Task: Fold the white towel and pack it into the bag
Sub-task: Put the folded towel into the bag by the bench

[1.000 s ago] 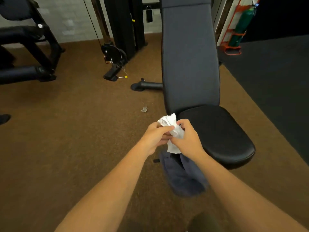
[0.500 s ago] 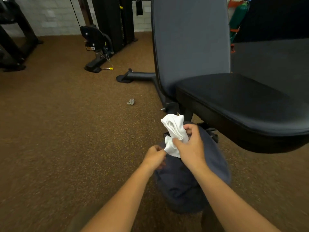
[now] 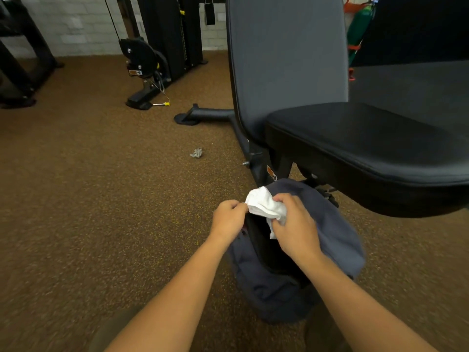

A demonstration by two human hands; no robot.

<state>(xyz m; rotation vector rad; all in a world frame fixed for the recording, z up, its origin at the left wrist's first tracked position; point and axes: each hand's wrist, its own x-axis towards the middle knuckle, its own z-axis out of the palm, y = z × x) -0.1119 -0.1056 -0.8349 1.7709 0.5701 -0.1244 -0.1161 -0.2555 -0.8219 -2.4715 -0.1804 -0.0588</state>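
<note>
Brown speckled floor [image 3: 101,199] fills most of what I see, running back to a pale brick wall at twelve o'clock. At one to three o'clock stands the big padded bench [image 3: 368,143], its grey backrest upright and its black seat jutting toward me over the floor. A black cable machine [image 3: 162,47] sits at eleven o'clock against the wall, with a yellow-tipped pin lying on the floor just beside its base.

Below the seat's front edge, at about five o'clock from centre, the dark blue bag [image 3: 337,237] slumps on the floor, its mouth gaping dark between my two hands. My right hand [image 3: 294,224] has its grip closed around the bunched white towel [image 3: 264,205], which is held right over the bag's opening, a loose tail of it hanging down into the gap. My left hand [image 3: 228,219], at nine o'clock of the towel, has its grip pinched on the near lip of the bag, fingertips just touching the towel's edge.

A small crumpled grey scrap [image 3: 196,152] lies alone on the floor at eleven o'clock from my hands, well apart from them.
</note>
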